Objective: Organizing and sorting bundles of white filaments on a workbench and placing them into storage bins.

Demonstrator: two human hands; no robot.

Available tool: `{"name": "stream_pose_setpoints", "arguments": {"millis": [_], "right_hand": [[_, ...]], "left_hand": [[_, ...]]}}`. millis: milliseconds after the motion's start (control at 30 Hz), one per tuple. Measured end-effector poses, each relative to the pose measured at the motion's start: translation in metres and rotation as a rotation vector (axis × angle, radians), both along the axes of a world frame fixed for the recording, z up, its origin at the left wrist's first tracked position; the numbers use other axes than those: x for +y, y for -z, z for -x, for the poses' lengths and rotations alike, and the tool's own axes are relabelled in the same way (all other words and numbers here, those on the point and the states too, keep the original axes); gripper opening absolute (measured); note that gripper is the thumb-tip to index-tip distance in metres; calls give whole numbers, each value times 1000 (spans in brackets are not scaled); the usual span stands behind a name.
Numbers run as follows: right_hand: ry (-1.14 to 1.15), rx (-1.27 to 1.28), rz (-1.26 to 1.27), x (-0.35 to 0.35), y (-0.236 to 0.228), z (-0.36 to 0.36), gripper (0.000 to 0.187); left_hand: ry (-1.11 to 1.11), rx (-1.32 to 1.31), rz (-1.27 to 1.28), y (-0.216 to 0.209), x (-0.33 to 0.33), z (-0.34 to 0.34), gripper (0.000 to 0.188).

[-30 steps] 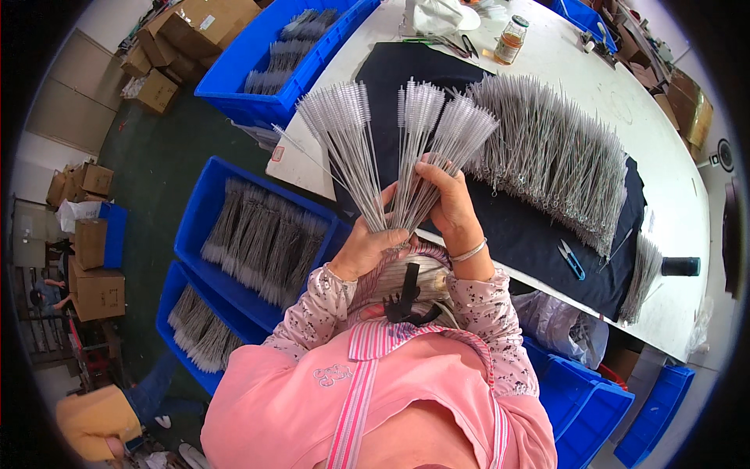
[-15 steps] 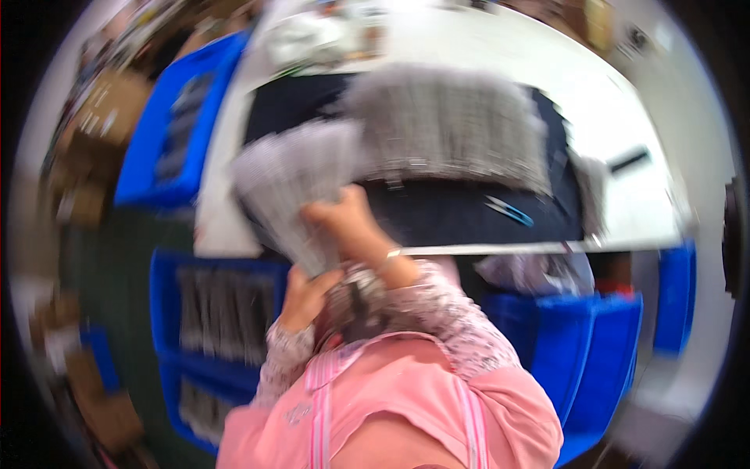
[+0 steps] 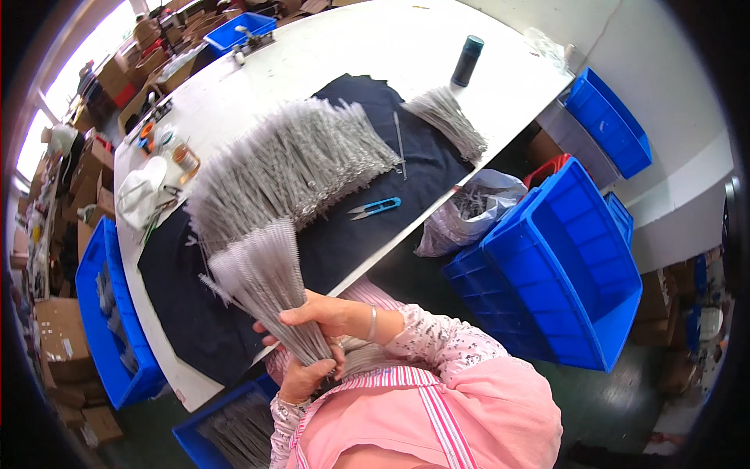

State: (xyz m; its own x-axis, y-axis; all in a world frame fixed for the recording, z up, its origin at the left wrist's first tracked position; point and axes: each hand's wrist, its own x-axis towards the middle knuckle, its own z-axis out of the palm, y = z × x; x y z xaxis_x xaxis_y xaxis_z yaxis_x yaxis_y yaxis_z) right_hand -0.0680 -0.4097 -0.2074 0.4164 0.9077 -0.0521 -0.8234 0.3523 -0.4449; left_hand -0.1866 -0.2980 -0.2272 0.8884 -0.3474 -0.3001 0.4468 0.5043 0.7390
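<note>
A fanned bundle of thin straw-cleaning brushes point(image 3: 262, 270), with pale bristles and wire stems, tilts up and left between my hands. My left hand point(image 3: 306, 379) is closed around the stems' lower end. Higher up, my right hand point(image 3: 324, 314) wraps the middle of the same bundle, its thumb across the front. Just beyond lies a wide pile of similar brushes point(image 3: 293, 168) on a dark cloth point(image 3: 336, 258), wire loops facing my side. Blue-handled thread snips point(image 3: 376, 207) rest on the cloth, right of the bundle. A single brush point(image 3: 400, 144) lies beside the pile.
A smaller brush stack point(image 3: 449, 121) and a dark bottle point(image 3: 467, 61) stand at the white table's point(image 3: 344, 47) far right. Blue bins point(image 3: 547, 266) and a plastic bag point(image 3: 469, 215) sit right of me. Another blue bin point(image 3: 117, 320) is left; one holding brushes point(image 3: 234, 430) is below.
My view has turned, so the table now slants and more of the right side shows. Both hands keep the brush bundle, now lower and closer to my body, clear of the pile's front.
</note>
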Motion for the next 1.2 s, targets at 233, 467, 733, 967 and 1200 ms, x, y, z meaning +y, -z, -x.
{"name": "stream_pose_setpoints", "arguments": {"millis": [233, 467, 733, 967, 1200], "right_hand": [[333, 86, 276, -67, -4, -15, 41], [500, 192, 261, -126, 14, -26, 32], [414, 163, 296, -120, 29, -20, 33], [361, -213, 234, -96, 2, -23, 70], [69, -205, 59, -22, -1, 1, 75]], "left_hand": [[330, 102, 54, 10, -60, -52, 28], [383, 204, -4, 14, -109, -77, 18], [343, 298, -128, 18, -113, -66, 9], [145, -66, -186, 33, -84, -58, 23], [78, -96, -104, 26, -33, -15, 19]]}}
